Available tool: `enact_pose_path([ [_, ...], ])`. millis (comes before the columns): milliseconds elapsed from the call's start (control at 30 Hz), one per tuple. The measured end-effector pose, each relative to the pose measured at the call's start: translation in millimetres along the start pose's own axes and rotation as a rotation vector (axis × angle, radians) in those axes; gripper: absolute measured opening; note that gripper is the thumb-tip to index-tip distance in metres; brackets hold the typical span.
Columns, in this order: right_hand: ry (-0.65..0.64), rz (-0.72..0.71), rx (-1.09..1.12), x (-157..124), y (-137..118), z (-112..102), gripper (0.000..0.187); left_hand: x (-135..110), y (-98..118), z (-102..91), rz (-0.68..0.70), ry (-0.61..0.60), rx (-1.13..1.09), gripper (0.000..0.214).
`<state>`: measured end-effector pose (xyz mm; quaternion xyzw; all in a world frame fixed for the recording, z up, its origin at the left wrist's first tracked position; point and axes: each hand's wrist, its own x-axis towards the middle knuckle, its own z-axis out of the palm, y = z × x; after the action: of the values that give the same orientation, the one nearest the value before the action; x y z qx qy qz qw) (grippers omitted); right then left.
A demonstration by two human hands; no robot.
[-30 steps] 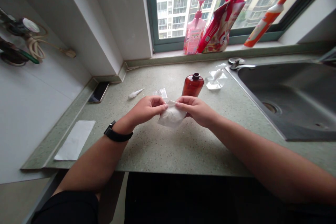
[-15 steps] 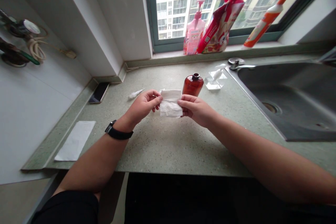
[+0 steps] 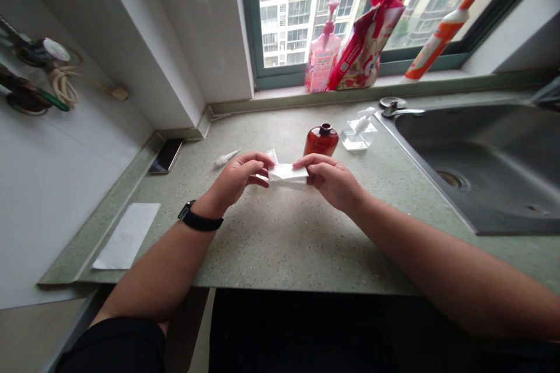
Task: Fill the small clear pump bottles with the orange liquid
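Note:
A white folded tissue (image 3: pixel 287 175) is held above the counter between my two hands. My left hand (image 3: pixel 245 178) pinches its left end with thumb and fingers. On the other end, my right hand (image 3: pixel 330 179) grips the tissue with fingertips on top. Just behind my right hand stands an open, reddish-brown bottle (image 3: pixel 321 140) without a cap. Past my left fingertips, a clear plastic-like piece (image 3: pixel 272 155) shows partly on the counter. A white pump top (image 3: pixel 226 157) lies behind my left hand.
A clear square dispenser (image 3: pixel 359 135) stands beside the metal sink (image 3: pixel 472 224). At left lie a phone (image 3: pixel 165 156) and a folded white paper (image 3: pixel 126 236). The sill holds a pink pump bottle (image 3: pixel 322 61), a red bag (image 3: pixel 367 49) and an orange-white bottle (image 3: pixel 437 44).
The tissue has gone from a flat, upright square to a narrower strip tilted or folded over. Both hands have turned slightly, still gripping its ends.

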<state>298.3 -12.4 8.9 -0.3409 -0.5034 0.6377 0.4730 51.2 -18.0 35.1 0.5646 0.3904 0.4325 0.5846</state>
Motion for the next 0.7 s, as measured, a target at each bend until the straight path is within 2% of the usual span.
enact_pose_path([
  [167,-0.005,-0.199,-0.287,-4,3,4,0.027,-1,-1,5.8,0.102,0.015,0.092,0.023],
  [300,0.014,-0.206,-0.244,-6,7,6,0.050,-1,-4,7.5,0.202,0.066,0.128,0.028],
  [433,-0.061,-0.127,-0.322,-6,8,5,0.035,-1,-6,8.7,0.248,0.107,0.156,0.032],
  [533,-0.064,-0.135,-0.348,-6,7,3,0.034,-4,-4,12.0,0.210,0.094,0.182,0.037],
  [633,-0.105,-0.123,-0.317,-7,7,4,0.033,-7,7,10.2,0.170,0.058,0.220,0.035],
  [700,-0.136,-0.108,-0.298,-8,6,5,0.033,-9,20,-0.2,0.195,0.118,0.258,0.033],
])
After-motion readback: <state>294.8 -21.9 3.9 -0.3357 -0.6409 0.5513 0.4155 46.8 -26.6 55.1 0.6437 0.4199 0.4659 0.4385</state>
